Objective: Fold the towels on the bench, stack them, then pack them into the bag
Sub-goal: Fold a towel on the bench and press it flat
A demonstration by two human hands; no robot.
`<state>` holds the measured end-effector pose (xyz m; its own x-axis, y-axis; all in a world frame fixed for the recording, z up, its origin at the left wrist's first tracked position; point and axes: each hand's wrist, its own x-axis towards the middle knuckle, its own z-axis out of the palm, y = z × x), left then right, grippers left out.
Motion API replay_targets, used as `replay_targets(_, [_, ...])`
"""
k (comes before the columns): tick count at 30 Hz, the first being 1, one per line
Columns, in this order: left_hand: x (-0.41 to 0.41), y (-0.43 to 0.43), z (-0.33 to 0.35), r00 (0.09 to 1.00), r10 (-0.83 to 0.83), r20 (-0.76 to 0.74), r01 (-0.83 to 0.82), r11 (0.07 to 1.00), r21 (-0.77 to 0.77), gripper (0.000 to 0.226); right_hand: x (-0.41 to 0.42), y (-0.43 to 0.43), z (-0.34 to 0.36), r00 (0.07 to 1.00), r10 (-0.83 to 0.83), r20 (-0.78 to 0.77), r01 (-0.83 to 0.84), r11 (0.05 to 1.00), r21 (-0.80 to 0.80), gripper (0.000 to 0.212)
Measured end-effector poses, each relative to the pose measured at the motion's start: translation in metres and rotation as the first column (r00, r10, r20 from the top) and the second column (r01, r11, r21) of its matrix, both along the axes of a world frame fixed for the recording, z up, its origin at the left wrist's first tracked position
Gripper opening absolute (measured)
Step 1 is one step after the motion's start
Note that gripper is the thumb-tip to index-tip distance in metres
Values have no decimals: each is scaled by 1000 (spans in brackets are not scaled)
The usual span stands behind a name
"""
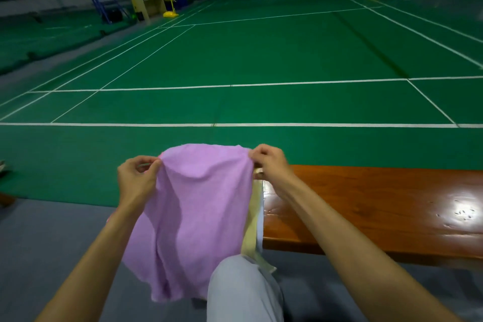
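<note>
Lilac terry towel (pixel 193 217) hangs unfolded, left hand (pixel 136 178) and right hand (pixel 271 165) pinching its corners; I judge folding barely started.

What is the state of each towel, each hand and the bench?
Purple towel: unfolded, hanging from its top corners.
Left hand: pinches the left corner.
Right hand: pinches the right corner.
Yellow towel: hangs behind, mostly hidden.
Bench: glossy, beside the court.
</note>
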<state>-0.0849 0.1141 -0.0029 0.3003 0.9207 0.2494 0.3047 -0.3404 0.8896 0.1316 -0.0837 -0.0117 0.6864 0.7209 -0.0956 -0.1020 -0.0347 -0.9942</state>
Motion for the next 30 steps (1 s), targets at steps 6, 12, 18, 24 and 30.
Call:
replay_targets(6, [9,-3,-6,992,-115,-57,98,965,-245,23,15,-9,-21,750,104,-653,9,986,166,28])
replay_targets(12, [35,-18,-18,962,-253,-99,194,894,-404,25,37,-28,-12,741,-31,-671,181,971,154,28])
replay_targets(18, [49,-39,-53,710,-124,-694,46,990,-131,47,72,-64,-15,712,-95,-695,263,955,138,33])
replay_targets(24, [90,-73,-51,748,-83,-658,113,994,3,25,100,-105,-9,754,-187,-629,312,945,93,29])
replay_targets(30, [145,-98,-36,923,-278,-266,208,942,-263,31,126,-153,7,780,-267,-565,387,916,101,36])
